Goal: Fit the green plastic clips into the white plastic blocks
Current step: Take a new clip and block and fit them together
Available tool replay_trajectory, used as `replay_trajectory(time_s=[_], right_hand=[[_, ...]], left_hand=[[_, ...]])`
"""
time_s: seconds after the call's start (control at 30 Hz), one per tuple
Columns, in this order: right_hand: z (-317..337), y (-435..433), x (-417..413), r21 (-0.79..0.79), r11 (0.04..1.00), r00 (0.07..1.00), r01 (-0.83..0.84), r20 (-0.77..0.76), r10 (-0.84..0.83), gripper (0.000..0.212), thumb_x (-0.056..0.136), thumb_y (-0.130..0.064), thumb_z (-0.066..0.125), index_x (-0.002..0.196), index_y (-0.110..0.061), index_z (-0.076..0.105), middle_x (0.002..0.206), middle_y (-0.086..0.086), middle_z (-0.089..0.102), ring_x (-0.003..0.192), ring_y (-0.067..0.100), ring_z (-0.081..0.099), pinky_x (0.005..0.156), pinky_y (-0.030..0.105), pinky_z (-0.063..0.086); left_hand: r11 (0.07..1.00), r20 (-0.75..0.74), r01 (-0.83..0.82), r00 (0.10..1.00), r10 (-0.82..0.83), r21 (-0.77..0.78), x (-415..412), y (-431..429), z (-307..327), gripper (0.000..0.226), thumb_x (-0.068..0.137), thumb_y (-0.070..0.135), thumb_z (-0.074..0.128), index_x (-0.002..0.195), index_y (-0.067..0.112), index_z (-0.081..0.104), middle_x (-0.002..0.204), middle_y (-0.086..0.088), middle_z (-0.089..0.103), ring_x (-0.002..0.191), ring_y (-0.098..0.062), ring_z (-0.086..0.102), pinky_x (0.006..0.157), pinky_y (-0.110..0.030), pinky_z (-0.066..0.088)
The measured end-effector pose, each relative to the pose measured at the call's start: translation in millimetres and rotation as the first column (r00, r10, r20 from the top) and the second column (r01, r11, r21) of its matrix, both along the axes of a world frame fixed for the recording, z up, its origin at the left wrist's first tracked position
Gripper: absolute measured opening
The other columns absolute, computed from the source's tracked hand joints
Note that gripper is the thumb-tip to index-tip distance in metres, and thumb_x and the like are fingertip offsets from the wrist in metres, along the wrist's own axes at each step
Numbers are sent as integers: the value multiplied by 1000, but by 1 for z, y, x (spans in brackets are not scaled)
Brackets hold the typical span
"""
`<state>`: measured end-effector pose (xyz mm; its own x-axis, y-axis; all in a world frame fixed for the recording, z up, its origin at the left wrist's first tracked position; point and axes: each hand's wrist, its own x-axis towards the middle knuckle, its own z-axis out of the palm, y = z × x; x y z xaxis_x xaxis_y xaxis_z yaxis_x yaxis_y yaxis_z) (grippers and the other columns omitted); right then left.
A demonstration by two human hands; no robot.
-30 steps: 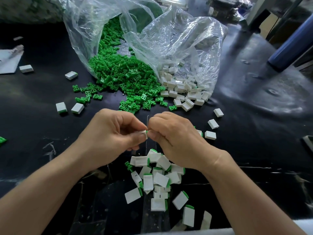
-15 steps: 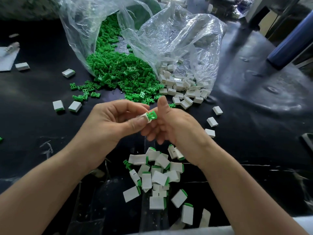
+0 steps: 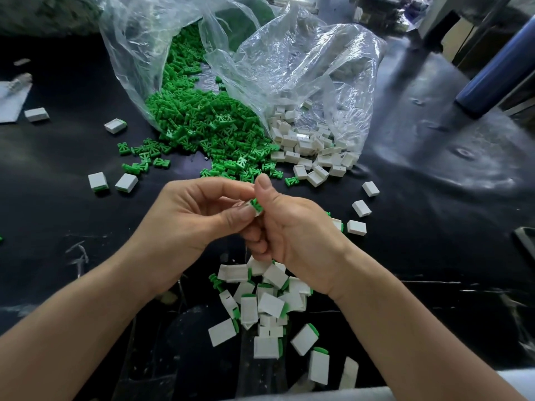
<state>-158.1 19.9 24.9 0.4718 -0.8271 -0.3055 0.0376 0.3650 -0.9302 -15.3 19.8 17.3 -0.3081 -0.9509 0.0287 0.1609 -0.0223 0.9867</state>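
Pinching white block (image 3: 258, 212), left hand (image 3: 185, 224); right hand (image 3: 298, 230) holds green clip (image 3: 254, 202).

A crumpled clear plastic bag (image 3: 130, 53) is laid toward the far edge of the black tabletop (image 3: 434, 198); a 2nd clear bag (image 3: 318, 68) is set touching it on the right; a blue cylinder (image 3: 498, 73) is seen at the far right corner; a pale sheet (image 3: 10, 102) is cut off by the left edge.

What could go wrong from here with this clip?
1. The green clip looks only partly seated in the white block, pinched between left hand and right hand; pressed askew, it may jam or spring out.
2. If it slips, it likely drops into the finished pile below and gets lost, half-seated.
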Motion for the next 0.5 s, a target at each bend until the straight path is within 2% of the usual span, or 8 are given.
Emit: replay_trajectory(time_s=[0.1, 0.27, 0.3, 0.37, 0.43, 0.5], right_hand=[[0, 0, 0, -2, 1000, 1000, 0, -21, 0, 48, 71, -57, 38, 79, -14, 59, 54, -7, 42, 51, 8, 36, 50, 20, 31], [2, 2, 1, -15, 1000, 999, 17, -43, -18, 43, 81, -52, 37, 66, -18, 58, 52, -8, 39, 53, 10, 33, 51, 21, 29], [2, 2, 1, -16, 1000, 999, 13, -41, -14, 45, 81, -52, 36, 68, -17, 61, 53, -7, 39, 53, 10, 32, 51, 21, 29], [3, 2, 1, -15, 1000, 1000, 4, -19, -5, 53, 78, -52, 37, 85, -8, 66, 54, -7, 37, 53, 10, 31, 50, 20, 28], [4, 3, 2, -18, 1000, 1000, 5, -3, -5, 49, 76, -51, 38, 91, -7, 54, 54, -7, 35, 52, 9, 30, 49, 18, 28], [3, 4, 3, -22, 1000, 1000, 0, -27, 0, 50, 83, -50, 36, 92, -4, 52, 54, -7, 35, 52, 9, 30, 50, 19, 28]], left_hand=[[1000, -7, 8, 1000, -8, -6, -1, 0, 0, 23, 70, 1, 60, 91, -8, 65, 61, -19, 62, 56, -32, 61, 57, -33, 55], [1000, -15, 16, 1000, -16, -12, 0, 1, -1, 21, 70, 7, 63, 87, -1, 71, 62, -15, 64, 57, -29, 63, 59, -34, 55], [1000, -17, 20, 1000, -20, -6, 0, 1, -1, 21, 69, 12, 64, 86, 1, 71, 62, -14, 65, 57, -29, 63, 59, -35, 56], [999, -28, 44, 999, -44, 8, 1, 1, -1, 25, 68, 18, 65, 86, 3, 72, 63, -12, 65, 58, -29, 63, 60, -35, 56], [998, -38, 66, 997, -65, 21, 1, 1, 0, 26, 67, 19, 65, 86, 3, 71, 64, -11, 66, 58, -26, 63, 59, -33, 55], [997, -33, 74, 997, -73, 30, 1, 0, -1, 26, 67, 19, 65, 86, 3, 71, 63, -11, 66, 58, -25, 63, 58, -32, 55]])
